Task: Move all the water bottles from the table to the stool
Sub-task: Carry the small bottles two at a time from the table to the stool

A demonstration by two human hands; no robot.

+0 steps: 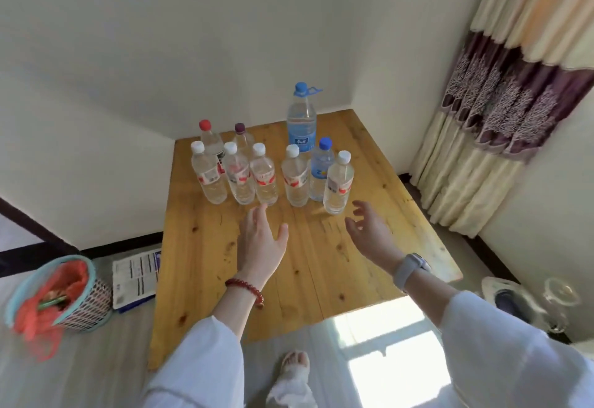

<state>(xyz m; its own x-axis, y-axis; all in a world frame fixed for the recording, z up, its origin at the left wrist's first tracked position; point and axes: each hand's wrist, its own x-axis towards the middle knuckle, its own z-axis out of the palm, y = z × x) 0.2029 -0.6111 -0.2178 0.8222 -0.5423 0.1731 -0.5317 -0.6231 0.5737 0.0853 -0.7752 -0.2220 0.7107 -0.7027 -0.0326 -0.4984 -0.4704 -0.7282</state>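
Several clear water bottles stand upright on the far half of the wooden table. The front row has white caps, such as one at the middle and one at the right. Behind them stand a red-capped bottle, a purple-capped bottle, a small blue-capped bottle and a tall blue-capped bottle. My left hand hovers empty, fingers spread, just short of the middle white-capped bottle. My right hand hovers empty, fingers loosely spread, beside the right white-capped bottle. No stool is in view.
A mesh wastebasket with an orange bag stands on the floor at the left, next to a printed box. A curtain hangs at the right. A white fan base sits by the table's right corner. My sandalled foot is below.
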